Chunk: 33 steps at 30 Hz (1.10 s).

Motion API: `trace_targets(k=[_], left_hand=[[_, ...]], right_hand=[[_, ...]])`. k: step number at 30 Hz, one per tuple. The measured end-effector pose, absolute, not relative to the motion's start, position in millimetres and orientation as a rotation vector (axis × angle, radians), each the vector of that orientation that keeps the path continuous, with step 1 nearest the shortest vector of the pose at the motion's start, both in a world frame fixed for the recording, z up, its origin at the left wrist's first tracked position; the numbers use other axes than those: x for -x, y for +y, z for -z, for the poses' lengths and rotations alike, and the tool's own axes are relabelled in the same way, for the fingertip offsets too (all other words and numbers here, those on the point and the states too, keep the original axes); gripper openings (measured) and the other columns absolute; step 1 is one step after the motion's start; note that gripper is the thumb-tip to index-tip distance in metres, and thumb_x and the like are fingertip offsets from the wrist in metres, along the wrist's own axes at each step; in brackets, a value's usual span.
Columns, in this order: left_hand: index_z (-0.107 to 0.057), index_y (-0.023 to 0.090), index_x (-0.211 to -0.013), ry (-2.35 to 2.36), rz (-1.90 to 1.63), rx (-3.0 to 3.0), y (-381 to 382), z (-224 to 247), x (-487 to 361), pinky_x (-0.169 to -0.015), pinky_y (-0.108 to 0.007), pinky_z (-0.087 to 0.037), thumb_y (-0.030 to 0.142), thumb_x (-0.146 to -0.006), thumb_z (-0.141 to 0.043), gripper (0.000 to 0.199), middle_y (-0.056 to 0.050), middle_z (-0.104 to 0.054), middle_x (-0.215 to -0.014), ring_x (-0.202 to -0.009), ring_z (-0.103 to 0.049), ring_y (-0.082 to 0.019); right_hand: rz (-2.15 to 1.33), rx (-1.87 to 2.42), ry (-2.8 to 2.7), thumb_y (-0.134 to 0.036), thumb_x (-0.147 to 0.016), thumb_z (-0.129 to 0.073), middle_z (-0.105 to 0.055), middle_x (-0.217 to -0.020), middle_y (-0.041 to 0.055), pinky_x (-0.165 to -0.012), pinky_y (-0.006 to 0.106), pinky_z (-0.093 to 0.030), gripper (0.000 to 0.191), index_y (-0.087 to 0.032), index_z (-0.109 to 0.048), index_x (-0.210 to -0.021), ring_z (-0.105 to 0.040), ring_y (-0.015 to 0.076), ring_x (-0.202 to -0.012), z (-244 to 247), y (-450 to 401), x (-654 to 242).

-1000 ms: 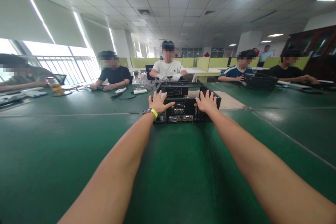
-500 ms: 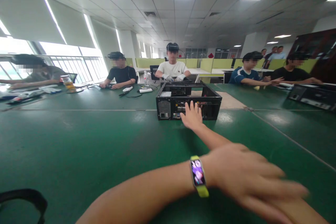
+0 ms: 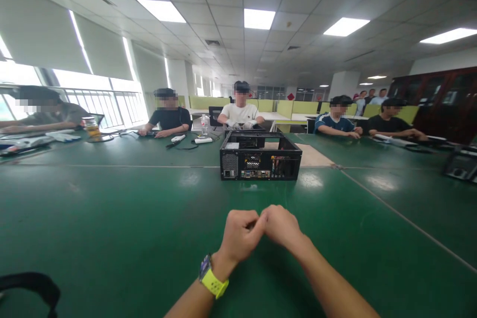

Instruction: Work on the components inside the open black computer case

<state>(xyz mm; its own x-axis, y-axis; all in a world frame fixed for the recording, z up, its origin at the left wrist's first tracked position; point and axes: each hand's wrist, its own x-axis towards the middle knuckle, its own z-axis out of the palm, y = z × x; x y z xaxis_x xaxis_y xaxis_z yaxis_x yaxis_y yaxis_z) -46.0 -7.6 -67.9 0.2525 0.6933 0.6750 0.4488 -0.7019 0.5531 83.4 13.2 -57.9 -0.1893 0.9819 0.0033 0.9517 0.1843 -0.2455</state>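
Note:
My left hand [image 3: 241, 234], with a smartwatch on a yellow-green band [image 3: 214, 278] at its wrist, is curled closed above the green table. Beside it my right hand [image 3: 282, 227] is closed too, and the two touch at the thumb and knuckles. No object shows in either hand, though the curled fingertips are hidden underneath. Ahead of them, apart from both, a black computer case [image 3: 261, 165] lies on its side. Its rear ports and power supply grille face me, and the top side is uncovered.
The green tabletop [image 3: 112, 228] spreads around my arms. A brown board [image 3: 316, 155] lies beside the case. Co-workers sit across the table, with a bottle [image 3: 204, 125], a jar of amber drink [image 3: 91, 129] and cables near them. Another dark case [image 3: 462, 163] stands far right; a black strap [image 3: 33, 283] shows lower left.
My right hand has drawn back from the case towards me and closed. My left hand has uncrossed from the right forearm, moved left and curled against the right hand. The view has tilted up.

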Motion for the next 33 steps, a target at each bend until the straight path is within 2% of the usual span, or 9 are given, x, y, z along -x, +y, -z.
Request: trace_targets(k=[3, 5, 8, 10, 12, 19, 25, 33], left_hand=[[-0.055, 0.015, -0.060, 1.033, -1.332, -2.188, -15.9, 62.8, 46.0, -0.049, -0.023, -0.028, 0.033, -0.081, -0.053, 0.027, 0.003, -0.042, -0.052, -0.049, -0.037, -0.009], [-0.061, 0.016, -0.074, 0.926, -1.324, -2.141, -21.3, 57.7, 44.5, -0.056, -0.024, -0.035, 0.036, -0.081, -0.053, 0.023, -0.001, -0.051, -0.064, -0.060, -0.046, -0.012], [-0.063, 0.018, -0.097, 0.748, -1.301, -2.073, -28.3, 55.0, 39.5, -0.073, -0.030, -0.042, 0.040, -0.082, -0.051, 0.029, -0.006, -0.056, -0.087, -0.081, -0.053, -0.018], [-0.061, 0.021, -0.108, 0.679, -1.278, -2.054, -30.5, 56.4, 36.8, -0.085, -0.034, -0.041, 0.040, -0.081, -0.052, 0.035, -0.007, -0.055, -0.102, -0.095, -0.052, -0.021], [-0.060, 0.024, -0.114, 0.623, -1.239, -2.042, -30.9, 58.3, 36.0, -0.094, -0.037, -0.038, 0.039, -0.079, -0.055, 0.038, -0.008, -0.053, -0.114, -0.106, -0.050, -0.023], [-0.059, 0.027, -0.116, 0.529, -1.110, -1.951, -33.0, 60.7, 40.2, -0.103, -0.039, -0.033, 0.038, -0.078, -0.060, 0.039, -0.003, -0.057, -0.124, -0.116, -0.048, -0.024], [-0.062, 0.026, -0.111, 0.563, -1.101, -1.926, -32.9, 64.0, 38.0, -0.101, -0.037, -0.037, 0.034, -0.080, -0.060, 0.032, -0.003, -0.060, -0.120, -0.111, -0.052, -0.022], [-0.063, 0.026, -0.109, 0.572, -1.120, -1.943, -31.2, 64.0, 36.2, -0.100, -0.037, -0.037, 0.035, -0.081, -0.059, 0.029, -0.003, -0.061, -0.117, -0.110, -0.053, -0.022]], right_hand=[[-0.557, 1.635, -2.249, -0.030, -0.080, -0.042, -0.066, -0.067, 0.0054, -0.050, 0.023, -0.036, 0.029, -0.019, -0.067, -0.069, -0.061, 0.0168, -0.062, 54.8, -17.3, -91.2], [-0.665, 1.431, -2.262, -0.027, -0.078, -0.045, -0.064, -0.065, 0.0038, -0.050, 0.022, -0.035, 0.024, -0.018, -0.066, -0.070, -0.057, 0.0145, -0.059, 53.0, -31.0, -93.9], [-0.672, 1.143, -2.306, -0.020, -0.073, -0.049, -0.065, -0.077, 0.0045, -0.056, 0.022, -0.038, 0.018, -0.016, -0.065, -0.077, -0.056, 0.0145, -0.068, 50.1, -37.7, -92.8], [-0.658, 0.966, -2.315, -0.016, -0.070, -0.049, -0.064, -0.084, 0.0059, -0.060, 0.022, -0.040, 0.018, -0.014, -0.066, -0.079, -0.056, 0.0151, -0.075, 49.8, -36.2, -90.3], [-0.678, 0.851, -2.310, -0.014, -0.068, -0.049, -0.064, -0.083, 0.0055, -0.061, 0.022, -0.040, 0.020, -0.013, -0.066, -0.078, -0.055, 0.0147, -0.074, 52.1, -34.1, -88.3], [-0.686, 0.864, -2.270, -0.014, -0.061, -0.051, -0.065, -0.069, 0.0048, -0.054, 0.023, -0.037, 0.017, -0.011, -0.066, -0.068, -0.055, 0.0145, -0.065, 65.0, -35.8, -87.7], [-0.687, 0.890, -2.266, -0.014, -0.063, -0.050, -0.066, -0.076, 0.0061, -0.060, 0.024, -0.040, 0.021, -0.012, -0.068, -0.073, -0.058, 0.0163, -0.073, 67.6, -34.4, -86.9], [-0.681, 0.901, -2.257, -0.014, -0.063, -0.050, -0.065, -0.074, 0.0059, -0.060, 0.024, -0.041, 0.020, -0.013, -0.068, -0.072, -0.057, 0.0163, -0.071, 63.9, -36.0, -86.3]])
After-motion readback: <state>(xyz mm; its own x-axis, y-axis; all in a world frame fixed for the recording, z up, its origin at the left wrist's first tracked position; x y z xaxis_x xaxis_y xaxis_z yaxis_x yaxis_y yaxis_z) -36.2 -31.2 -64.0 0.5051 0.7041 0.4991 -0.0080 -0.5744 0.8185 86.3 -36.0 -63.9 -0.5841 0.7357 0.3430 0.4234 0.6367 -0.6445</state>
